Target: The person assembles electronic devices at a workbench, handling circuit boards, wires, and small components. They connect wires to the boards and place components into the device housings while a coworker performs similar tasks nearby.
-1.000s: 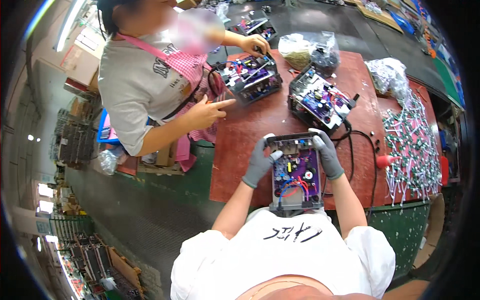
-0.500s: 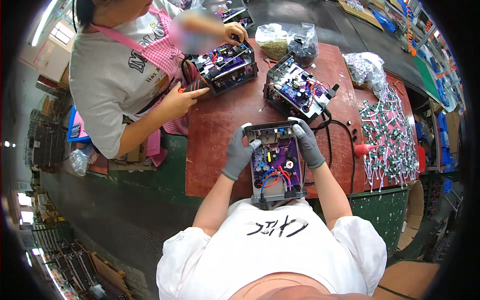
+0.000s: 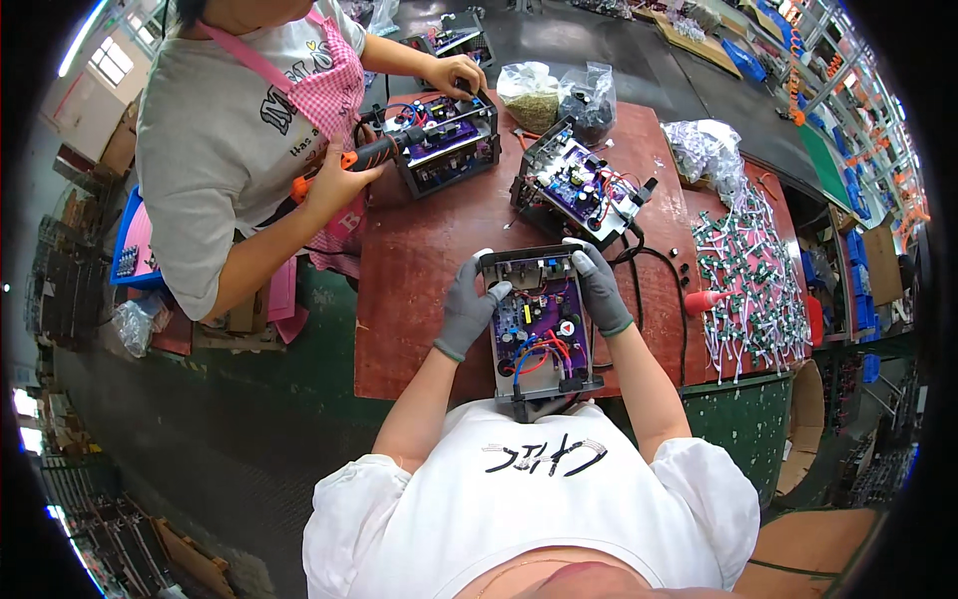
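Between my two gloved hands is an open electronic unit [image 3: 539, 324] with a purple circuit board, a grey metal chassis and red and blue wires. My left hand [image 3: 467, 307] grips its far left corner, the thumb lying over the edge near the board. My right hand [image 3: 602, 290] holds the far right corner, fingers along the side. Both gloves are grey with pale fingertips. The unit's near end rests close against my white shirt, at the table's front edge. Just beyond it stands a second open unit [image 3: 579, 185] with a black cable.
Across the red table [image 3: 419, 260], a co-worker holds an orange-and-black power screwdriver [image 3: 369, 155] at another open unit [image 3: 444, 145]. Clear bags of small parts [image 3: 529, 95] stand behind. At right lie many small green boards with white leads [image 3: 753, 290] and a red bottle [image 3: 702, 300].
The co-worker's screwdriver has come up and now points over their unit. My hands keep the same hold on my unit; the whole view has shifted slightly.
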`<act>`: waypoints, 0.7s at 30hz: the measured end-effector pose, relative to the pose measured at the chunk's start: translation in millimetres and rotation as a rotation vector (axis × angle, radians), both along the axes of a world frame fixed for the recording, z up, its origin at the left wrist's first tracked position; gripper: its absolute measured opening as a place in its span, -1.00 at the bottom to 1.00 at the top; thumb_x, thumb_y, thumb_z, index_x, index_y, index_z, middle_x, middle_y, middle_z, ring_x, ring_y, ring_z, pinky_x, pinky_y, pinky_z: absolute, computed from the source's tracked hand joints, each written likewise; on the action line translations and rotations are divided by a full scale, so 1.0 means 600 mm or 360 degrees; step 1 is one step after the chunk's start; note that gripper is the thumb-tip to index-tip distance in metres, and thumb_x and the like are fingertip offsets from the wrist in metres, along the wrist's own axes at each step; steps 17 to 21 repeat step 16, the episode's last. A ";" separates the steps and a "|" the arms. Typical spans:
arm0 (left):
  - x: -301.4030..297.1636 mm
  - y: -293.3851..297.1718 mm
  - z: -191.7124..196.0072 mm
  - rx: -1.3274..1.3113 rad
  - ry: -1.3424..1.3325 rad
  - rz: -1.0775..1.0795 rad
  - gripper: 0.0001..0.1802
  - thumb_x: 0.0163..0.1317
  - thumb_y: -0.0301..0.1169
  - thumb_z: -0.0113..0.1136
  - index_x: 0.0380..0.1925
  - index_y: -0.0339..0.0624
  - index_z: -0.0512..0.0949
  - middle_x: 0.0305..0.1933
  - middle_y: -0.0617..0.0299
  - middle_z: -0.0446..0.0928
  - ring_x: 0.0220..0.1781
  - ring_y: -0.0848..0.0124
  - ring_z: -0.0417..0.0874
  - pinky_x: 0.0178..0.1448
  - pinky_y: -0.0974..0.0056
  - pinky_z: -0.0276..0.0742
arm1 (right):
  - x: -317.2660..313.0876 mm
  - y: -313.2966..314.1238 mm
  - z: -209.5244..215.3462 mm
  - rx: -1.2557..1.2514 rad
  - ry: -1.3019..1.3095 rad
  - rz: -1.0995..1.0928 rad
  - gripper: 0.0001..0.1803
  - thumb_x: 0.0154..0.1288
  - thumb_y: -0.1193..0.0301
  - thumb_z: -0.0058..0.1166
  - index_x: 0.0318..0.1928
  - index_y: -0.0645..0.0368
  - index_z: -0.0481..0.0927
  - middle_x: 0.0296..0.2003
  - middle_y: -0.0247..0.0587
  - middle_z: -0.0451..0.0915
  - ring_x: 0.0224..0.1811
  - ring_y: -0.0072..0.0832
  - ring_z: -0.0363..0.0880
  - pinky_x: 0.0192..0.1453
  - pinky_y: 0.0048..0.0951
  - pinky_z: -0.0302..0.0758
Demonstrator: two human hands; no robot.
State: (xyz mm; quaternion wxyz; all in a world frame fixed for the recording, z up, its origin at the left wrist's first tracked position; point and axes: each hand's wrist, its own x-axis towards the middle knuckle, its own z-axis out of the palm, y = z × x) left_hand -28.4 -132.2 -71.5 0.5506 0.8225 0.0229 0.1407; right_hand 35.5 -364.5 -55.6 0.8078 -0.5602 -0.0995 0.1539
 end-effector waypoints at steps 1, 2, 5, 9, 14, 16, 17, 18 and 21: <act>0.001 0.002 -0.005 -0.0011 -0.0004 -0.0011 -0.33 0.09 -0.39 0.45 0.22 -0.21 0.42 0.16 0.07 0.56 0.24 0.27 0.55 0.32 0.20 0.44 | 0.001 -0.001 -0.002 0.0012 -0.0003 0.0005 -0.56 0.51 0.25 -0.04 0.26 0.22 0.42 -0.01 -0.34 0.57 0.04 -0.60 0.53 0.19 -0.49 0.44; 0.004 0.003 -0.009 -0.0025 -0.0031 -0.0011 -0.33 0.09 -0.39 0.45 0.23 -0.21 0.42 0.15 0.07 0.56 0.24 0.27 0.55 0.32 0.20 0.44 | 0.005 -0.003 -0.003 0.0024 -0.0005 0.0010 -0.56 0.51 0.25 -0.04 0.26 0.22 0.42 -0.01 -0.34 0.57 0.04 -0.60 0.53 0.19 -0.49 0.44; 0.002 0.001 -0.011 -0.0037 -0.0044 -0.0004 -0.33 0.08 -0.37 0.46 0.21 -0.20 0.43 0.16 0.06 0.55 0.24 0.24 0.55 0.32 0.19 0.44 | -0.001 0.001 0.011 0.0059 0.0044 0.0003 -0.58 0.50 0.24 -0.02 0.22 0.22 0.45 -0.03 -0.36 0.57 0.03 -0.63 0.50 0.19 -0.50 0.41; 0.007 0.001 -0.030 -0.0123 -0.0102 0.0034 -0.33 0.06 -0.34 0.47 0.19 -0.19 0.45 0.16 0.06 0.56 0.20 0.18 0.59 0.30 0.19 0.46 | 0.006 0.001 -0.001 -0.0146 -0.0127 -0.0067 -0.58 0.48 0.24 -0.02 0.20 0.22 0.47 -0.12 -0.40 0.55 -0.06 -0.65 0.50 0.12 -0.55 0.41; 0.012 0.006 0.000 -0.0065 0.0123 -0.0087 -0.33 0.08 -0.32 0.47 0.20 -0.19 0.44 0.14 0.06 0.58 0.22 0.21 0.59 0.32 0.19 0.45 | 0.002 -0.005 0.000 0.0055 -0.0006 -0.0008 -0.58 0.50 0.21 -0.01 0.21 0.19 0.44 -0.08 -0.32 0.61 -0.03 -0.58 0.58 0.13 -0.52 0.48; 0.030 0.030 -0.067 -0.0203 -0.0017 -0.0226 -0.36 0.13 -0.25 0.45 0.20 -0.14 0.45 0.14 0.07 0.58 0.21 0.13 0.59 0.33 0.15 0.45 | 0.003 -0.010 0.004 0.0093 0.0006 0.0068 -0.54 0.50 0.24 -0.01 0.29 0.18 0.40 0.06 -0.27 0.57 0.11 -0.56 0.52 0.25 -0.51 0.41; 0.030 0.030 -0.067 -0.0203 -0.0017 -0.0226 -0.36 0.13 -0.25 0.45 0.20 -0.14 0.45 0.14 0.07 0.58 0.21 0.13 0.59 0.33 0.15 0.45 | 0.003 -0.010 0.004 0.0093 0.0006 0.0068 -0.54 0.50 0.24 -0.01 0.29 0.18 0.40 0.06 -0.27 0.57 0.11 -0.56 0.52 0.25 -0.51 0.41; 0.030 0.030 -0.067 -0.0203 -0.0017 -0.0226 -0.36 0.13 -0.25 0.45 0.20 -0.14 0.45 0.14 0.07 0.58 0.21 0.13 0.59 0.33 0.15 0.45 | 0.003 -0.010 0.004 0.0093 0.0006 0.0068 -0.54 0.50 0.24 -0.01 0.29 0.18 0.40 0.06 -0.27 0.57 0.11 -0.56 0.52 0.25 -0.51 0.41; 0.030 0.030 -0.067 -0.0203 -0.0017 -0.0226 -0.36 0.13 -0.25 0.45 0.20 -0.14 0.45 0.14 0.07 0.58 0.21 0.13 0.59 0.33 0.15 0.45 | 0.003 -0.010 0.004 0.0093 0.0006 0.0068 -0.54 0.50 0.24 -0.01 0.29 0.18 0.40 0.06 -0.27 0.57 0.11 -0.56 0.52 0.25 -0.51 0.41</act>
